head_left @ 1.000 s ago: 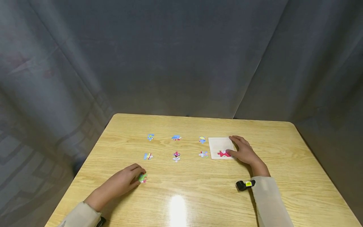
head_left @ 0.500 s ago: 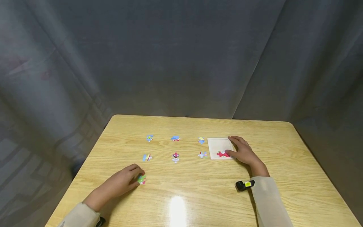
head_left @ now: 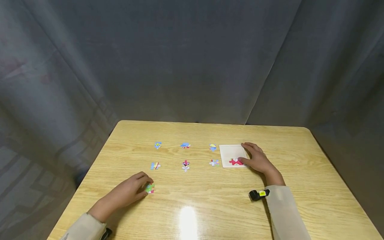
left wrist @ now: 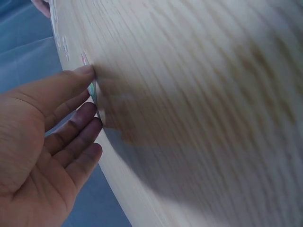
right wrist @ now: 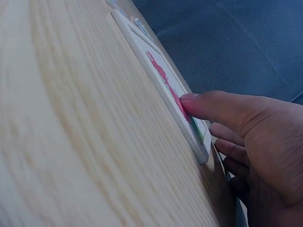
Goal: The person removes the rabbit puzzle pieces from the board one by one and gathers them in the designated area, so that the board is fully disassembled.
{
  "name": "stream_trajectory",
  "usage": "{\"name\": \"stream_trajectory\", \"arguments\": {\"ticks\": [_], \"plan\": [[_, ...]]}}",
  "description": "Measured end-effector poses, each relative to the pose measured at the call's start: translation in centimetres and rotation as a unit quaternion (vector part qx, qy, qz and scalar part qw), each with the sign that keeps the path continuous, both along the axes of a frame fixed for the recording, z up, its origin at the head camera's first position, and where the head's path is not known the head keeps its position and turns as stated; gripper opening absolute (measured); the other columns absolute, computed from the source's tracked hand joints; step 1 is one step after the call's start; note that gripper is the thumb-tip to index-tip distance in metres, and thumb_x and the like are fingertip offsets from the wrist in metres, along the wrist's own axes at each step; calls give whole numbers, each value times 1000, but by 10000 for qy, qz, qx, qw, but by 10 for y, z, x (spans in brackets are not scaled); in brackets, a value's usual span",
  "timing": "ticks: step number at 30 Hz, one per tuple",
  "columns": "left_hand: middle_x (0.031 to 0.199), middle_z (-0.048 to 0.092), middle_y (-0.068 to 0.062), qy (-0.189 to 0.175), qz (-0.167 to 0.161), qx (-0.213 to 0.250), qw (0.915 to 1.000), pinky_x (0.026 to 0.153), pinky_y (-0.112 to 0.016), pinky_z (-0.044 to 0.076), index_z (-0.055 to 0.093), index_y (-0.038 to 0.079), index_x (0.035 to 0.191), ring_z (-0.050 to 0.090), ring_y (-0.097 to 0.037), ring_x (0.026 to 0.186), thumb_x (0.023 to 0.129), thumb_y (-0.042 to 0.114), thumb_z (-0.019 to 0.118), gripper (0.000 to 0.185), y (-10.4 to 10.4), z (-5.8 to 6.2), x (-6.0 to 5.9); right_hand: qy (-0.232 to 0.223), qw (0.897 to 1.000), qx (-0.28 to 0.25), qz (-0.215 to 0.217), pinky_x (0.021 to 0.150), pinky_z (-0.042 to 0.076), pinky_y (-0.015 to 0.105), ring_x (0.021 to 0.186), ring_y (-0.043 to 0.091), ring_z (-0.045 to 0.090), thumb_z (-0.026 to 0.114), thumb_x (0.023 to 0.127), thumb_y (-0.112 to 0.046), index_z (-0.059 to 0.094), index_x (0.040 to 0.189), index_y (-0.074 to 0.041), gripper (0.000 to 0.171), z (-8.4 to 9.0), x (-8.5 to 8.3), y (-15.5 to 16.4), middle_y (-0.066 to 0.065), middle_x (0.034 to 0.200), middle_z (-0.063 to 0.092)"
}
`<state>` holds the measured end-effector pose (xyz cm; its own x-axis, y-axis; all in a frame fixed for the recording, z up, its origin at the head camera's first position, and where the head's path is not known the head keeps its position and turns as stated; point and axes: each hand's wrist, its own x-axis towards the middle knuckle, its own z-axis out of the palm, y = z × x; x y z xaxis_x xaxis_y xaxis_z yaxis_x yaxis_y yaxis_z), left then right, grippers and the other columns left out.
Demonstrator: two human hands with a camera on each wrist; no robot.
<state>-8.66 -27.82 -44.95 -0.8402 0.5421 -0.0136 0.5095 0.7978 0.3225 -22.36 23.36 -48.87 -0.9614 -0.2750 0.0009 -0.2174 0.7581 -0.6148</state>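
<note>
- The left hand lies on the near left part of the wooden table; its fingertips press on a green puzzle piece that lies flat on the tabletop; the left wrist view shows the thumb and fingers fairly straight against the piece's edge, not wrapped round it.
- The right hand rests on the right side of a white puzzle tray that sits right of the table's middle; the thumb presses down on a red puzzle piece lying in the tray's near edge; the other fingers are loosely spread over the tray's right rim and grip nothing.
- The green puzzle piece is well apart from the tray, near the table's left front; the red puzzle piece sits inside the tray, touching the thumb tip.
- Six loose puzzle pieces lie in two rows left of the tray: in the far row a blue piece, a blue and red piece and a blue and yellow piece just beside the tray; in the near row a striped piece, a pink-faced piece and a pale piece near the tray's left rim.
- A black wrist camera sits at the right cuff of a beige sleeve; a grey curtain hangs behind the table.
</note>
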Motion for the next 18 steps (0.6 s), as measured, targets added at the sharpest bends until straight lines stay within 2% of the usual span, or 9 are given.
{"name": "stream_trajectory", "arguments": {"ticks": [8,12,18], "plan": [[111,57,1,74,37,-70,9999,79,-31,54,64,11,116,57,-10,95,85,22,77,35,2,2,1,-14,10000,-33,28,106,20,69,139,48,17,70,90,-38,34,150,-3,78,0,1,2,23,152,25],[111,57,0,23,8,-76,10000,77,-31,54,64,10,116,58,-11,94,84,20,78,36,4,4,1,-51,9999,-7,117,106,20,69,139,47,17,65,93,-42,32,151,-3,77,0,0,4,23,153,24],[113,60,-1,-132,176,-195,9996,83,-35,54,63,7,121,61,-16,100,87,23,75,40,10,12,0,-94,9995,-168,247,105,20,70,140,48,15,59,96,-42,32,151,-3,72,-1,0,5,22,154,22]]}}
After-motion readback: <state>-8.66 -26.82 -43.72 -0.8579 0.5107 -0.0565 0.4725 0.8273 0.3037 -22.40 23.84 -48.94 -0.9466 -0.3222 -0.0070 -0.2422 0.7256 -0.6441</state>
